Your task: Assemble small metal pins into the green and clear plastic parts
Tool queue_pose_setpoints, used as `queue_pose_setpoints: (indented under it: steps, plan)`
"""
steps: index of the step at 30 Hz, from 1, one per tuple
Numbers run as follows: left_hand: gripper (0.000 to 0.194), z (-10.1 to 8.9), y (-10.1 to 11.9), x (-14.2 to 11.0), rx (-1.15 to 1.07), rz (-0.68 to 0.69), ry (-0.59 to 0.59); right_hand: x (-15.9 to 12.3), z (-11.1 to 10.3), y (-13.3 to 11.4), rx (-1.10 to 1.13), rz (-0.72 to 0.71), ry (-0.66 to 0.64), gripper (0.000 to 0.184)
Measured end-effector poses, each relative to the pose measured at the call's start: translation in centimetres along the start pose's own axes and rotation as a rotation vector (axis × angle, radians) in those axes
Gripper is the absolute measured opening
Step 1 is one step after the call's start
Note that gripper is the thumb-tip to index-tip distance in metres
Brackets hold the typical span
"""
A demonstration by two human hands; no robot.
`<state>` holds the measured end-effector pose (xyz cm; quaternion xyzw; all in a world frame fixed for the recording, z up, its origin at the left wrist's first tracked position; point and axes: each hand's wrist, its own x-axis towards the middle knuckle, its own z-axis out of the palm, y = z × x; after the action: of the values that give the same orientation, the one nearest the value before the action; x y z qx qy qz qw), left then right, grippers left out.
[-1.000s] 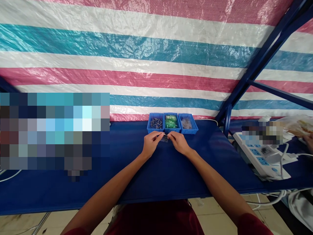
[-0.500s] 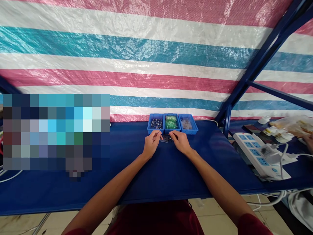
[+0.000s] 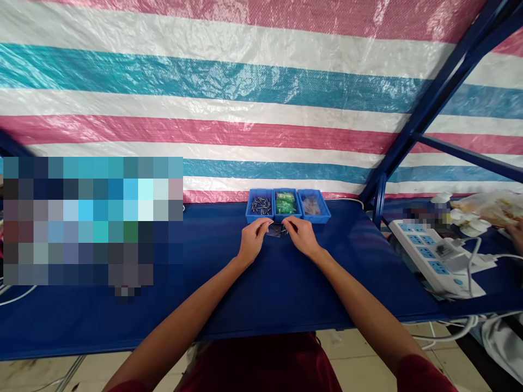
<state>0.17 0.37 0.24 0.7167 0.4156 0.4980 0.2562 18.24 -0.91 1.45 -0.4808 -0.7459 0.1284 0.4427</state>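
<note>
A small clear plastic bag [image 3: 274, 231] lies between my two hands, with a few dark, screw-like pieces [image 3: 284, 231] at its right end. My left hand [image 3: 251, 239] pinches the bag's left edge between thumb and index finger. On the other side, my right hand [image 3: 303, 237] is closed on the bag's right top edge. Just beyond the hands stand three blue bins: the left bin [image 3: 248, 211] holds metal screws [image 3: 261, 206], the middle one green plastic pieces [image 3: 286, 202], the right bin [image 3: 322, 219] clear plastic bags [image 3: 311, 206].
The bins stand on a blue table [image 3: 278, 294] against a striped plastic sheet [image 3: 265, 130]. At right are a white power strip [image 3: 433, 261] with cables, a blue metal frame [image 3: 412, 136], white bottles [image 3: 469, 224] and another person's hand [image 3: 515, 237]. A pixelated patch hides the left side.
My left fingers have closed in from a looser pose at the bag's left edge. The right hand has barely moved. The bins are where they were.
</note>
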Motion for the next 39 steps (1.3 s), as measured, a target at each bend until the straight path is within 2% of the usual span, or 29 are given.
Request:
queue_pose_setpoints:
  steps: [3,17,21,26,33,39]
  plan:
    - [0.028,-0.02,0.00,0.07,0.005,0.013,-0.001,0.00,0.02,0.07,0.009,-0.016,-0.019,0.031]
    - [0.028,-0.04,0.62,-0.17,-0.072,-0.089,-0.075,-0.14,0.35,-0.07,0.047,-0.055,-0.183,0.026]
    - [0.032,-0.01,0.46,-0.21,-0.099,-0.102,-0.073,-0.10,0.27,0.05,0.011,-0.037,-0.164,0.028]
    - [0.028,0.17,0.26,-0.10,-0.148,-0.104,-0.004,0.01,0.15,0.21,-0.020,-0.009,-0.113,0.030]
    - [0.028,0.04,0.47,0.21,-0.274,-0.169,0.070,-0.12,0.57,0.17,-0.008,-0.060,-0.200,0.029]
    - [0.031,0.43,0.35,0.37,-0.351,-0.220,-0.011,-0.16,0.61,0.39,-0.019,-0.052,-0.183,0.027]
